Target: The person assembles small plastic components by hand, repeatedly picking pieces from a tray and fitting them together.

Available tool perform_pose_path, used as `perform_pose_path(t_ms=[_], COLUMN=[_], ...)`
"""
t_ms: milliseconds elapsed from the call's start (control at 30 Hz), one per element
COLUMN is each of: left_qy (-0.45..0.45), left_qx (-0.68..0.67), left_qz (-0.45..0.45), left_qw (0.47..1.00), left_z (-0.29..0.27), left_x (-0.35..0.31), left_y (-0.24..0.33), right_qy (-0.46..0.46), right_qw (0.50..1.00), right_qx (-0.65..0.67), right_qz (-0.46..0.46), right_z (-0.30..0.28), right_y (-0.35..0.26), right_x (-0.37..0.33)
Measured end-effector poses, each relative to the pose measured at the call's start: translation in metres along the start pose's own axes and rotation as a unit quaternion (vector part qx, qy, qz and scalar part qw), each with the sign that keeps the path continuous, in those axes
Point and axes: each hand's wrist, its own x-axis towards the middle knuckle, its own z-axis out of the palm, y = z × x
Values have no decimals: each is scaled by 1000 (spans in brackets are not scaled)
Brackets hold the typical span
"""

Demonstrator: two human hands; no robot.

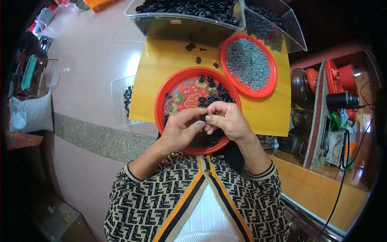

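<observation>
My left hand (182,130) and my right hand (230,122) meet over a red round tray (161,94) with a printed floral bottom. Between their pinched fingertips is a small black plastic part (203,117), mostly covered by the fingers. Both hands are closed on it. Several small black oval parts (217,97) lie in the tray, heaped toward its far right side. A few silvery screws (166,104) rest at the tray's left. Beyond it to the right, a second red tray (275,76) bears a heap of silvery screws (248,62).
A yellow table (145,88) carries the trays, with a few loose black parts (198,60) on it. Clear plastic bins (181,30) of black parts stand at the far edge. A clear container (119,103) sits left of the table. Shelves with jars (299,80) are at the right.
</observation>
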Motion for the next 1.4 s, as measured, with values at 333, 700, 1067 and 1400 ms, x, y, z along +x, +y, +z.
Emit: perform_pose_path(t_ms=[333,700,1067,1400], left_qy=[95,47,120,-43], left_qx=[169,248,453,624], left_qz=[99,150,233,195], left_qw=[976,956,852,756], left_z=[-37,-42,-61,-50], left_x=[-9,-12,5,48], left_y=[-2,3,5,-9], right_qy=[231,100,86,139], right_qw=[924,675,606,748], right_qx=[-42,-693,-754,-587], right_qz=[-303,-233,-237,-276], right_z=[-85,-44,-33,-31], right_y=[-155,-23,-14,-18], right_x=[22,36,42,32])
